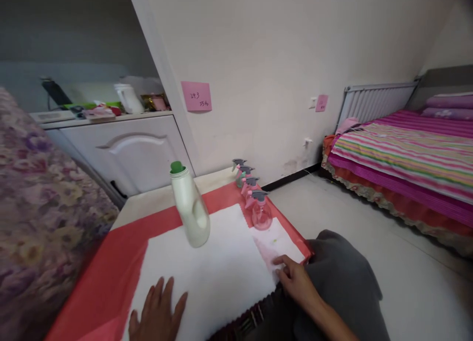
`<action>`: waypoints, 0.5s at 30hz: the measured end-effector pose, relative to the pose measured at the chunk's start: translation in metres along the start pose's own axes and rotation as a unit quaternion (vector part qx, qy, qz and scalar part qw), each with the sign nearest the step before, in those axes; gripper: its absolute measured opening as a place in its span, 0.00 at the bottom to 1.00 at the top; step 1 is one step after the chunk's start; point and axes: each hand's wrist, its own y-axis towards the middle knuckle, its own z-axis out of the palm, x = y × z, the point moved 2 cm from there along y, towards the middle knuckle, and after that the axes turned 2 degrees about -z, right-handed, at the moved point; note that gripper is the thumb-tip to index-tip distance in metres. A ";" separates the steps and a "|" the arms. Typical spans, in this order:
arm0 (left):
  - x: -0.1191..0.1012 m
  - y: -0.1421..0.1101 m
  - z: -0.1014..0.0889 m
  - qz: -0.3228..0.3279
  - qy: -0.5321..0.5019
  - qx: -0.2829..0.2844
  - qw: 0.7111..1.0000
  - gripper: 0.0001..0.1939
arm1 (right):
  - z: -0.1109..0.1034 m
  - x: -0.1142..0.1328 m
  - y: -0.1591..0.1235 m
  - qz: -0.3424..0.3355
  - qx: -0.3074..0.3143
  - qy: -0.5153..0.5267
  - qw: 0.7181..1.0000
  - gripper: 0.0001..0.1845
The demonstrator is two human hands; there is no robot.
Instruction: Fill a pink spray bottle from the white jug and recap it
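Observation:
My left hand [158, 309] lies flat with spread fingers on a white cloth [218, 262] at the table's near left. Over the near right corner, my right hand [293, 279] rests by the cloth's edge, fingers loosely bent and apart, holding nothing. A pale green detergent jug [190, 208] with a bright green cap [177, 167] stands upright on the cloth, beyond both hands. To its right, several spray bottles with grey and pink heads form a row. The nearest, a clear pink spray bottle [261, 217], stands by a smaller white cloth [288, 240].
A red cover [121, 252] spreads over the table. Floral fabric [44, 232] hangs at the left, before a white cabinet [121, 149]. Pink notes [197, 96] are stuck on the wall behind. At right is a bed [406, 149] with striped covers. My dark-clothed knee [343, 272] borders the table.

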 end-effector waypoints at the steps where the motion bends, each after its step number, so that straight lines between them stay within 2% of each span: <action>1: -0.001 0.000 0.000 -0.001 0.000 -0.004 1.000 0.28 | 0.002 -0.002 0.000 0.004 0.011 0.014 1.000 0.12; 7: -0.005 -0.005 -0.003 0.006 0.016 -0.020 1.000 0.27 | 0.012 -0.017 -0.004 0.041 0.035 0.087 0.995 0.08; 15: 0.003 -0.005 0.002 0.016 0.006 -0.023 1.000 0.25 | 0.015 -0.031 -0.007 0.119 0.035 0.202 0.972 0.27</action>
